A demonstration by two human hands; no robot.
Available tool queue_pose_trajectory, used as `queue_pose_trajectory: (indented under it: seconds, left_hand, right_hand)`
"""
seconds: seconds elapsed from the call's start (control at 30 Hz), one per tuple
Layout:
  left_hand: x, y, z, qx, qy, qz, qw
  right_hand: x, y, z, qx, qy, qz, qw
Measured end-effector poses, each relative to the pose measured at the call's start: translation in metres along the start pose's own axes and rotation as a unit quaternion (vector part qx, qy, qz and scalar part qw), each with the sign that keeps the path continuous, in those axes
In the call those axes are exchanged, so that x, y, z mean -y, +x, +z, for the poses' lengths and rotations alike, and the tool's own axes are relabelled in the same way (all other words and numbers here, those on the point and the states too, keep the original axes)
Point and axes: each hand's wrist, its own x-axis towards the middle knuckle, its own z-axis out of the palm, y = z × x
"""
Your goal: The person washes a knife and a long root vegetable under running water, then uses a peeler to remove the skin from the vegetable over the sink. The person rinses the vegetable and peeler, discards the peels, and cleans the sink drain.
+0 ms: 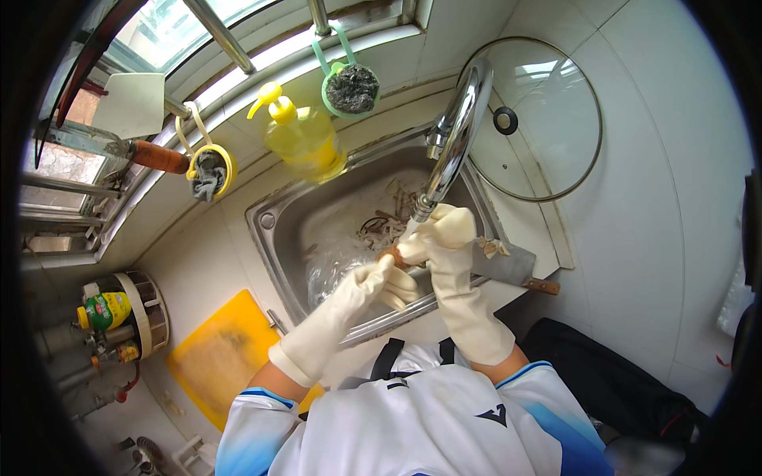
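My left hand (381, 282), in a long cream rubber glove, is over the near part of the steel sink (280, 250), its thumb and forefinger pinching a small reddish-brown piece (394, 254). My right hand (437, 232), in a matching glove, is beside it under the chrome faucet (455, 143), its fingers against the same piece; whether it also grips it is unclear. Water runs from the spout onto the gloves. Pale and brown peel-like scraps (387, 226) lie in the sink behind my hands, next to a crumpled clear plastic bag (333, 273).
A cleaver (506, 262) with scraps on its blade lies at the sink's right edge. A glass lid (536, 119) leans behind the faucet. A yellow pump bottle (303, 143) stands at the back rim, and a yellow cutting board (223, 351) lies at the left.
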Motion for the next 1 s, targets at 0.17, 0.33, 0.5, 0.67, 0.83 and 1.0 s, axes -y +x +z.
queue_pose_trajectory:
  seconds: [0.17,0.33,0.5,0.67,0.83,1.0]
  left_hand:
    - [0.027,0.009,0.030,0.063,-0.371,0.076,0.924]
    - [0.080,0.077,-0.021,0.047,-0.430,0.042,0.900]
    - [0.077,0.048,-0.049,-0.075,-0.206,-0.018,0.975]
    - [0.091,0.043,-0.078,-0.056,-0.165,-0.019,0.985]
    - [0.063,0.090,-0.069,-0.241,-0.137,-0.135,0.951]
    - [0.055,0.080,-0.078,-0.193,0.013,-0.125,0.973]
  right_hand:
    - [0.023,-0.025,0.044,0.234,-0.261,-0.095,0.932]
    - [-0.017,-0.035,0.015,0.387,-0.441,-0.184,0.788]
    - [-0.004,-0.034,-0.030,0.289,-0.384,-0.040,0.876]
    - [-0.100,0.009,-0.109,0.140,-0.615,-0.006,0.776]
    - [-0.118,0.045,-0.066,0.211,-0.776,0.136,0.579]
    - [-0.101,0.050,-0.050,0.174,-0.785,0.219,0.553]
